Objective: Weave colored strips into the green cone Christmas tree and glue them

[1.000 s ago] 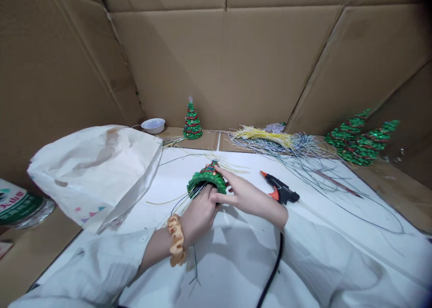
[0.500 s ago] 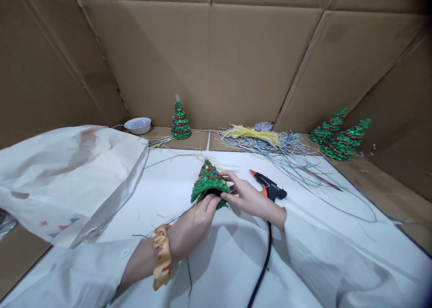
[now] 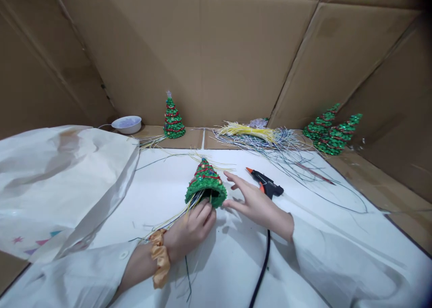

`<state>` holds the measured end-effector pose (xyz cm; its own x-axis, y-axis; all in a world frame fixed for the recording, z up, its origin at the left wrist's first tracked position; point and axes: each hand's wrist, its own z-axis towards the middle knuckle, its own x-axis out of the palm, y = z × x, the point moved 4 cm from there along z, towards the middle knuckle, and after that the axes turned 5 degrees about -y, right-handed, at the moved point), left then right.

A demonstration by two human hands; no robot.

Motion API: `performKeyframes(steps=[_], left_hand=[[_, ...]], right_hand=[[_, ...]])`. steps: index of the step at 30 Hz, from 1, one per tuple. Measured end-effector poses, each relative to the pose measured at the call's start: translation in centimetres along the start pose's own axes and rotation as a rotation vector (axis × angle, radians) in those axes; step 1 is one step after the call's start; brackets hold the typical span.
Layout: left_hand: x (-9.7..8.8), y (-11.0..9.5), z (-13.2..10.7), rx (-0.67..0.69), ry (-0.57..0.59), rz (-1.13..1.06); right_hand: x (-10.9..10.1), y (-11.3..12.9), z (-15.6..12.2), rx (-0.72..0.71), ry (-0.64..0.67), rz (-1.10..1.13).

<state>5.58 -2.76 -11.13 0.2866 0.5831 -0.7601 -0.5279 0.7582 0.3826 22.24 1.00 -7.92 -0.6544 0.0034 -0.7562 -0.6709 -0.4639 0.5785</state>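
Observation:
A small green Christmas tree (image 3: 204, 175) with red garland and beads lies tilted on the white tabletop, its dark hollow base facing me. Thin yellow, white and blue wires (image 3: 182, 213) come out of the hollow and run left past my wrist. My left hand (image 3: 195, 220), with an orange scrunchie (image 3: 160, 258) at the wrist, is closed at the base opening, fingertips pinched on thin wires there. To the right of the tree, my right hand (image 3: 248, 200) is open, fingers apart, fingertips close to the tree's side and holding nothing.
A black and orange glue gun (image 3: 268, 184) lies right of my hand, its cord running toward me. Behind are a wire bundle (image 3: 256, 132), a decorated tree (image 3: 173, 121), a white bowl (image 3: 126, 130), more trees (image 3: 334, 135) at right. A white bag (image 3: 67, 173) lies left.
My left fingers have drawn back from inside the tree's base, showing more of the hollow and wires. My right hand has let go of the tree and opened beside it. The view has shifted slightly.

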Motion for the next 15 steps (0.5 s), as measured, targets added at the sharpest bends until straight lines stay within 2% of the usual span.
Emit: performKeyframes(steps=[3,6,10,15], left_hand=[[-0.4,0.4,0.1,-0.019,-0.055,-0.002],[-0.8,0.6,0.3,-0.012,-0.1,-0.013],[-1.1,0.8,0.5,-0.037,-0.105,0.011],[-1.2,0.7,0.6,-0.044,-0.09,0.022]], right_hand=[[-2.1,-0.7,-2.1,0.069,-0.059,-0.261],[-3.9,-2.4,-4.7,0.263,-0.037,-0.383],[-4.2,-4.7,-7.2,0.498,0.021,-0.269],[-3.1,-5.1,-7.3,0.492,-0.004,-0.124]])
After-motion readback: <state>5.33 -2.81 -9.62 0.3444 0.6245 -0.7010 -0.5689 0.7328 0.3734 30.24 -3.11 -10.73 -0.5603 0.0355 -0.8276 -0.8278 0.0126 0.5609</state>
